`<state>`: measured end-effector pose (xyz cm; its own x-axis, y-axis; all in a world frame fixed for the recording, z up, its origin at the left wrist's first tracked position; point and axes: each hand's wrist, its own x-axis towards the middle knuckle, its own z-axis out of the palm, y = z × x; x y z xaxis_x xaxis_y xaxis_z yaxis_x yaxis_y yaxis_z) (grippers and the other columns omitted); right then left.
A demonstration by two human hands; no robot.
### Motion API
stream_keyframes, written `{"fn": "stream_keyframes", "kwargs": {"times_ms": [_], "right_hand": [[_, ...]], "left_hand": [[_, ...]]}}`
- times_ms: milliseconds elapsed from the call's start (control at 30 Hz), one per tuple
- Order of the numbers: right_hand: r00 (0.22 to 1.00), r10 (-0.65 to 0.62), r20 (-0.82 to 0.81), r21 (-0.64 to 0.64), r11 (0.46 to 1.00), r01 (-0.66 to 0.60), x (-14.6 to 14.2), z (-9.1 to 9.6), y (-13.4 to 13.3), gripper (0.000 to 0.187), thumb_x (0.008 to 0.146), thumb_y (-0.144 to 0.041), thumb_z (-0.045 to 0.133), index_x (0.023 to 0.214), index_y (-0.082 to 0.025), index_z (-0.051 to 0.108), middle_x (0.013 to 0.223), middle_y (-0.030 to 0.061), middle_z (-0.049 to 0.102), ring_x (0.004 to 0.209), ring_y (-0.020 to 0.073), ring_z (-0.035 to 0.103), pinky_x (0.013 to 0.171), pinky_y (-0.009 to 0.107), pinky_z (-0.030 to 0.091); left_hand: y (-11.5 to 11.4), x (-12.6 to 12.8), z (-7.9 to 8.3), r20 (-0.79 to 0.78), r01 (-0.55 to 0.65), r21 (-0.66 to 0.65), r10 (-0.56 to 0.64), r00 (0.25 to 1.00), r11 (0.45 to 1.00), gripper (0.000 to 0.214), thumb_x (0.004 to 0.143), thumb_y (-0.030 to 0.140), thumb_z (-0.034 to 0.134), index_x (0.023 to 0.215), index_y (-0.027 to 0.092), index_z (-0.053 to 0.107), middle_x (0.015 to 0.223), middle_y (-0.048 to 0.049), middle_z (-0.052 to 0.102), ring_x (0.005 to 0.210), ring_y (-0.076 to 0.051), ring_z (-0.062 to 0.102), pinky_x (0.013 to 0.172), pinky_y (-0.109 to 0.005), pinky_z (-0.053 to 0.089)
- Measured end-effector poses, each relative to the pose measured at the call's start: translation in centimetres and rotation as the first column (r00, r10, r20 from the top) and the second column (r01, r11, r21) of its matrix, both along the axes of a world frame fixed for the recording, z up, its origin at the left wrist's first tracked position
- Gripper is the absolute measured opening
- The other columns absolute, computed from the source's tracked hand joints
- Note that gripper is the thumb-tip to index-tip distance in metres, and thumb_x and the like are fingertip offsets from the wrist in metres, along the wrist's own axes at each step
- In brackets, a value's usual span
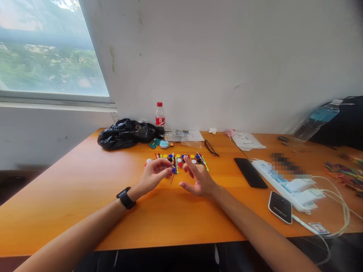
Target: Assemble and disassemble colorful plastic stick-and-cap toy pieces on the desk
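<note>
My left hand [155, 173], with a black watch [126, 198] on its wrist, is curled, its fingertips pinched on a small blue piece [174, 170] with a thin dark stick hanging below it. My right hand [198, 178] hovers just to the right with fingers spread and nothing in it. Both hands are over the near edge of a scatter of small coloured caps and sticks [181, 158] on the orange table [85, 181].
A black plastic bag [124, 133], a red-capped soda bottle [160, 118] and clear packets stand by the wall. Glasses [211, 147], a black phone [250, 172], a white power strip [286, 185], a charger block [280, 206] with cables and a dark bag [337, 122] lie to the right.
</note>
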<state>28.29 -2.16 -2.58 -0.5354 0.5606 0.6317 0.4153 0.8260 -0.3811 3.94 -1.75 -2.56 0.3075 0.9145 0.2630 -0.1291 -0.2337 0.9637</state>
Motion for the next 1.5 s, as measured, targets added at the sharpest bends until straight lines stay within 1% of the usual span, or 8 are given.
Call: {"fn": "stream_keyframes", "kwargs": {"times_ms": [67,133,200,467,833,967,1300,1500], "right_hand": [[0.998,0.063,0.018,-0.22,0.974,-0.058,0.1,-0.1,0.1,0.052,0.101,-0.064,0.053,0.096,-0.017,0.074,0.071,0.0027,0.061,0.059,0.0138,0.047,0.058,0.028,0.038],[0.989,0.146,-0.004,-0.465,0.875,-0.131,0.2,-0.3,0.3,0.069,0.105,-0.067,0.04,0.059,-0.019,0.057,0.052,-0.001,0.046,0.049,0.011,0.037,0.051,0.027,0.029],[0.981,0.177,-0.076,-0.575,0.796,-0.188,0.3,-0.4,0.6,0.075,0.105,-0.07,0.036,0.05,-0.02,0.043,0.047,-0.0021,0.039,0.045,0.0098,0.033,0.049,0.028,0.025],[0.993,0.063,-0.101,-0.534,0.838,-0.108,0.4,0.4,0.9,0.069,0.101,-0.071,0.047,0.063,-0.016,0.063,0.06,0.0023,0.055,0.057,0.0126,0.046,0.056,0.028,0.03],[0.988,-0.098,-0.12,-0.458,0.888,0.033,-0.1,0.6,0.4,0.04,0.099,-0.057,0.062,0.093,-0.018,0.07,0.06,-0.005,0.042,0.056,0.0116,0.037,0.054,0.027,0.029],[0.99,-0.029,-0.138,-0.49,0.871,-0.043,-0.3,0.3,0.4,0.035,0.096,-0.051,0.069,0.108,-0.019,0.068,0.062,-0.0075,0.04,0.055,0.0109,0.038,0.054,0.025,0.031],[0.995,0.008,-0.098,-0.559,0.827,-0.061,-0.9,-0.5,0.4,0.035,0.1,-0.054,0.063,0.101,-0.019,0.065,0.07,-0.0038,0.052,0.062,0.0123,0.045,0.059,0.026,0.037],[0.992,-0.018,-0.124,-0.554,0.831,-0.054,-0.5,-0.2,0.8,0.039,0.102,-0.055,0.059,0.086,-0.02,0.056,0.07,-0.002,0.055,0.062,0.0129,0.046,0.057,0.026,0.037]], "left_hand": [[-0.1,-0.1,0.3,0.012,-0.016,-0.01,0.017,1.0,1.0,0.03,0.086,0.038,0.084,0.099,0.015,0.072,0.091,-0.0068,0.078,0.075,-0.016,0.073,0.071,-0.028,0.061],[-0.1,-0.2,0.5,0.013,-0.039,-0.004,0.039,0.999,0.999,0.03,0.085,0.039,0.085,0.099,0.015,0.073,0.09,-0.0071,0.078,0.075,-0.017,0.074,0.07,-0.028,0.061],[-0.1,-0.2,0.6,0.013,-0.056,0.009,0.056,0.998,0.998,0.029,0.085,0.038,0.084,0.098,0.014,0.074,0.091,-0.0074,0.078,0.076,-0.017,0.074,0.069,-0.027,0.061],[-0.1,0.0,0.5,0.008,-0.036,0.03,0.036,0.999,0.999,0.029,0.089,0.038,0.082,0.103,0.015,0.075,0.088,-0.0061,0.078,0.076,-0.017,0.074,0.07,-0.028,0.061],[0.1,0.1,-0.2,0.006,0.05,-0.026,-0.05,0.999,0.998,0.034,0.089,0.043,0.082,0.106,0.015,0.074,0.104,-0.0107,0.079,0.086,-0.02,0.076,0.079,-0.034,0.065],[0.0,0.2,-0.4,-0.084,0.03,0.092,-0.022,0.996,0.995,0.032,0.089,0.042,0.082,0.102,0.013,0.076,0.102,-0.0117,0.078,0.092,-0.022,0.075,0.086,-0.035,0.063],[-0.7,0.1,0.1,-0.311,0.003,0.365,0.119,0.943,0.931,0.022,0.096,0.038,0.072,0.104,0.018,0.077,0.099,-0.0084,0.08,0.088,-0.019,0.073,0.076,-0.029,0.057],[-0.3,-0.9,0.0,-0.403,-0.051,0.571,0.333,0.853,0.819,0.031,0.093,0.03,0.07,0.123,0.022,0.067,0.104,-0.0067,0.076,0.086,-0.019,0.068,0.072,-0.03,0.052]]}}
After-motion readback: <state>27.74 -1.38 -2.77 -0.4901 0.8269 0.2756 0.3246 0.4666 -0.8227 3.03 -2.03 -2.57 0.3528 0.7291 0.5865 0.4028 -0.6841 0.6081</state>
